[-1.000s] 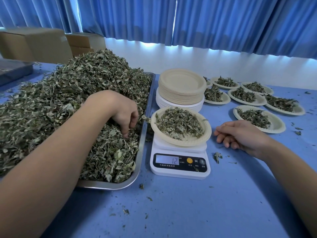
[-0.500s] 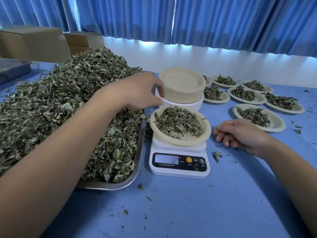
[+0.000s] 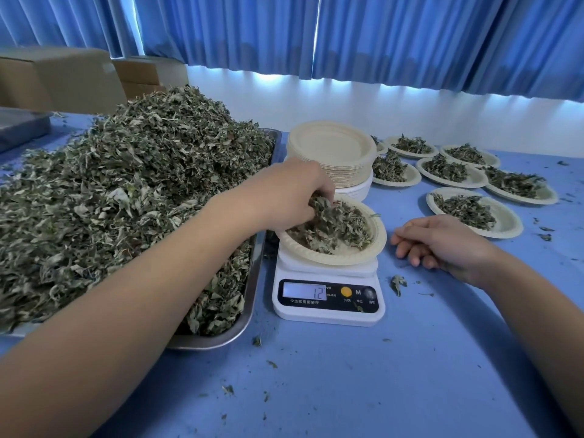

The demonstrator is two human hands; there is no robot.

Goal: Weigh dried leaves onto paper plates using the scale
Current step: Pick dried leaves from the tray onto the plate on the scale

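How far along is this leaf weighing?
Done: several filled paper plates sit on the right. In hand: the left hand holds dried leaves over the beige paper plate on the white digital scale, reading 12. Left: a big leaf heap and a stack of empty plates.

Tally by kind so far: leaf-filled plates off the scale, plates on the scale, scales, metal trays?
Scale: 1
Plate on the scale: 1
Filled plates off the scale: 7, one mostly hidden behind the plate stack
Metal tray: 1
Total: 10
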